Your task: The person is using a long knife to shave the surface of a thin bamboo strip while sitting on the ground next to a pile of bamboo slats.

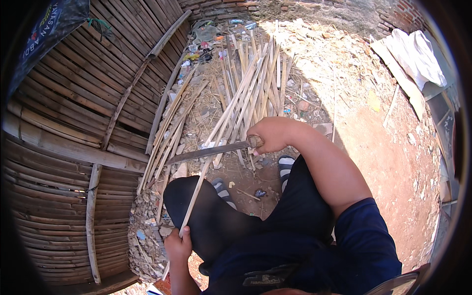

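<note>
My left hand (178, 245) grips the near end of a long thin bamboo strip (216, 145) that runs up and away over my left knee. My right hand (268, 135) is closed around the wooden handle of a long dark knife (206, 152). The blade points left and lies across the strip about midway along it. Just beyond the blade, a pile of split bamboo strips (255, 83) fans out over the dirt. My striped sandals (285, 166) show below the knife.
A wall of woven bamboo slats (73, 147) fills the left side. Litter and scraps (206, 44) lie by the brick wall at the top. White cloth (418, 56) lies on a board at the upper right. Bare reddish dirt (393, 157) spreads to the right.
</note>
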A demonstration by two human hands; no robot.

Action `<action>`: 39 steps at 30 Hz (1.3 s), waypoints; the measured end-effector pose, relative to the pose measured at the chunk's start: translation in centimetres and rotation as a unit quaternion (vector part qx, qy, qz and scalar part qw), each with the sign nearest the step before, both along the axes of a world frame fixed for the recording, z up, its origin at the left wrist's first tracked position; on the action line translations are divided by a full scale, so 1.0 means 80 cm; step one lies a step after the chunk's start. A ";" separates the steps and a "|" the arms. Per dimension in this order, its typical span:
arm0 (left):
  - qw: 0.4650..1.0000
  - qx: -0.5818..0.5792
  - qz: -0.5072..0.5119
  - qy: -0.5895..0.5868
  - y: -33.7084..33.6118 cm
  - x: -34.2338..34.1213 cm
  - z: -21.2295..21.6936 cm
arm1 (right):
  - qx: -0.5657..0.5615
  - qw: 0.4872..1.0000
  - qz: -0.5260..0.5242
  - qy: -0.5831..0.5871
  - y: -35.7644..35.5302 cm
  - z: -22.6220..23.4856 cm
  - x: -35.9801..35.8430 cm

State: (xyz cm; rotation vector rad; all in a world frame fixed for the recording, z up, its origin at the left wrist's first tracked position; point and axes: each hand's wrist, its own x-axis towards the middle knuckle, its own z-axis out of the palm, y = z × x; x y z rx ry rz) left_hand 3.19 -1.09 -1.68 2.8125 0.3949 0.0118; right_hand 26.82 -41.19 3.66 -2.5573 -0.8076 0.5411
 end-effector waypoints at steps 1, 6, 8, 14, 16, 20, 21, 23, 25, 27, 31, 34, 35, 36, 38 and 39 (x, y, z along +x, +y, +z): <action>1.000 0.003 0.000 0.000 -0.001 0.001 0.002 | -0.004 1.000 0.026 -0.013 0.013 0.005 -0.012; 1.000 0.009 0.018 0.005 0.005 -0.004 -0.006 | 0.047 0.998 0.020 -0.040 -0.014 -0.007 0.013; 1.000 0.009 0.021 0.008 0.007 -0.003 -0.006 | 0.043 0.992 -0.116 0.025 -0.040 0.007 0.034; 1.000 0.002 0.003 0.006 0.003 0.002 -0.002 | 0.089 0.953 -0.247 -0.149 -0.066 -0.031 0.042; 1.000 0.004 0.004 0.006 0.006 0.000 -0.007 | 0.039 0.986 -0.155 -0.037 -0.041 -0.002 0.026; 1.000 0.021 0.004 0.014 0.001 0.001 0.002 | 0.023 0.999 0.025 0.011 0.005 -0.005 -0.001; 1.000 0.025 0.004 0.013 -0.002 0.000 0.003 | 0.024 0.999 0.031 -0.002 0.005 -0.004 -0.002; 1.000 0.028 0.006 0.011 -0.002 -0.003 0.004 | 0.026 0.998 0.041 -0.028 0.004 -0.001 -0.005; 1.000 0.026 0.009 0.011 0.002 -0.001 -0.002 | 0.043 0.999 -0.033 -0.006 -0.026 -0.009 0.022; 0.999 0.039 0.015 0.022 0.003 0.000 0.001 | 0.044 0.988 -0.147 -0.009 -0.050 -0.010 0.045; 0.999 0.038 0.003 0.031 -0.001 0.005 0.006 | 0.051 0.963 -0.258 -0.056 -0.068 -0.012 0.049; 1.000 0.007 -0.005 0.016 0.003 0.006 0.006 | 0.062 0.982 -0.173 -0.037 -0.052 -0.009 0.033; 1.000 0.002 -0.012 0.005 0.005 0.003 0.002 | 0.066 0.989 -0.131 -0.013 -0.040 -0.008 0.022; 1.000 -0.008 -0.013 -0.001 0.004 0.006 0.001 | 0.045 0.995 -0.087 -0.023 -0.031 -0.001 0.018; 1.000 -0.007 -0.006 0.011 0.005 0.003 0.001 | 0.018 1.000 0.015 -0.010 -0.007 -0.004 0.008; 1.000 0.000 -0.003 0.017 0.007 0.002 0.001 | 0.041 0.998 0.018 -0.054 -0.006 0.001 0.003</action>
